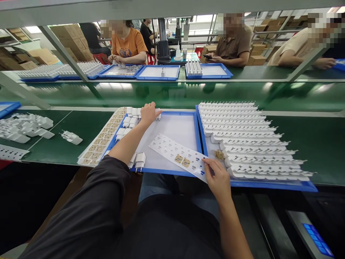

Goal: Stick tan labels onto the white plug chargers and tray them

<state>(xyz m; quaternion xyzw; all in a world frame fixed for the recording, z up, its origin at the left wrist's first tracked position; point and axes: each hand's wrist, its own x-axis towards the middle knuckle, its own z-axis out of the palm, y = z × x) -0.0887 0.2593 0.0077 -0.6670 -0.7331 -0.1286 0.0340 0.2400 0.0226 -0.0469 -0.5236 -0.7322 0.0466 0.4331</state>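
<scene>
At the far left corner of the blue-rimmed tray [172,112], my left hand [148,114] is closed over a white plug charger [159,116] in the back row; its fingers partly hide the charger. More white chargers [140,160] stand along the tray's left side, some behind my left arm. Between thumb and fingers, my right hand [217,176] pinches the near right end of a clear label sheet [168,148]. The sheet slants across the tray's front, mostly bare, with a few tan cut-out labels [182,160] left on it.
To the right, a second blue tray [275,185] holds dense rows of white chargers [242,140] and a crumpled tan scrap [219,154]. Label sheets [101,138] lie stacked at left, near loose chargers [24,126]. Beyond the green belt [172,93], co-workers sit by trays.
</scene>
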